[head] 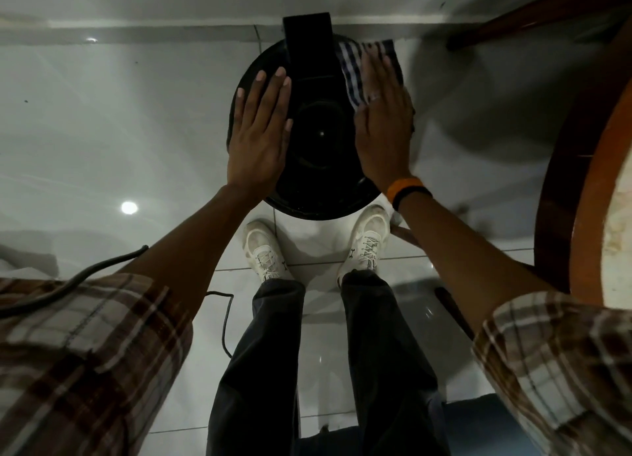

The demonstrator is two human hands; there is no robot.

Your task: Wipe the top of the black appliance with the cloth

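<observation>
A round black appliance (319,137) stands on the white tiled floor against the wall, seen from straight above, with a black upright block at its far side. My left hand (260,130) lies flat on its left rim, fingers straight and apart, holding nothing. My right hand (384,120) presses flat on a blue-and-white checked cloth (355,67) spread over the appliance's far right rim. Part of the cloth is hidden under my palm.
A round wooden table (588,168) with a pale top fills the right edge, and a dark wooden leg (533,14) runs along the top right. A black cable (225,322) trails on the floor at the left. My white shoes (266,253) stand just before the appliance.
</observation>
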